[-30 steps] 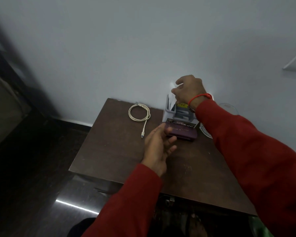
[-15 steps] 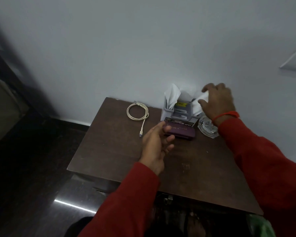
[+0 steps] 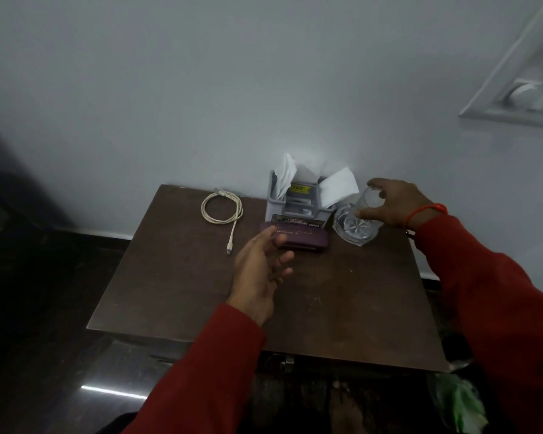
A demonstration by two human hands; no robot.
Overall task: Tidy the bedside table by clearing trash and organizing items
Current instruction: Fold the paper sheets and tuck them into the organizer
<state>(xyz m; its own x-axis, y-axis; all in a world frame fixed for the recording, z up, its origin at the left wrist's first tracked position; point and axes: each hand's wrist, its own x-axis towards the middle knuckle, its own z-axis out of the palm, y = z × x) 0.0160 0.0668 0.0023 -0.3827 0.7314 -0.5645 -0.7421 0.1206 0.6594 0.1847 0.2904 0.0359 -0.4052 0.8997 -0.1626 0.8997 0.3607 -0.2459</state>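
A clear drinking glass (image 3: pixel 356 227) stands at the back right of the brown bedside table (image 3: pixel 326 308). My right hand (image 3: pixel 395 203) grips it near the rim, thumb and fingers curled round it. My left hand (image 3: pixel 261 270) hovers with relaxed fingers and holds nothing, its fingertips over the left end of a purple case (image 3: pixel 304 239). Behind the case stands a grey organizer (image 3: pixel 295 208) with white papers (image 3: pixel 339 184) sticking out of it. A coiled white cable (image 3: pixel 221 209) lies at the back left.
The table stands against a pale wall, with a switch panel (image 3: pixel 524 89) at the upper right. Dark glossy floor lies to the left. Something green (image 3: pixel 455 402) sits low beside the table's front right corner.
My right hand has left the papers in the organizer, moved right and down, and taken hold of the glass. My left hand has barely moved.
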